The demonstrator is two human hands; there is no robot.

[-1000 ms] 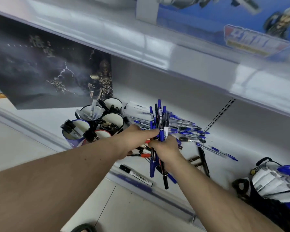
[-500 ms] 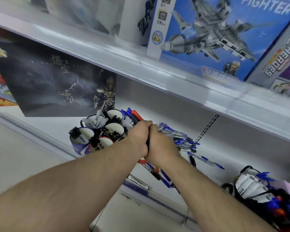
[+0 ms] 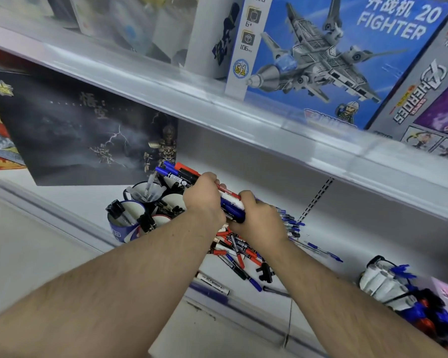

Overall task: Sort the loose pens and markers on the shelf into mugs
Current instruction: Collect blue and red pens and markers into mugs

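Both hands grip one bundle of markers (image 3: 181,175) with blue, black and red caps, held nearly level above the shelf. My left hand (image 3: 203,196) wraps its left part, and my right hand (image 3: 258,218) wraps its right end. The capped tips point left, over a cluster of mugs (image 3: 126,224) that hold several pens and markers. Below the hands lies a loose heap of red, black and blue markers (image 3: 237,250). Thin blue pens (image 3: 291,224) lie behind my right hand.
A dark picture box (image 3: 70,133) stands behind the mugs. An upper shelf edge (image 3: 243,120) overhangs the work area, carrying toy boxes (image 3: 321,55). A white and black bag (image 3: 383,282) with blue pens sits at the right. A single marker (image 3: 212,281) lies at the shelf's front rail.
The bundle went from upright in both hands to nearly level, tips pointing left toward the mugs. My hands have slid apart along it, and the view has tilted up.
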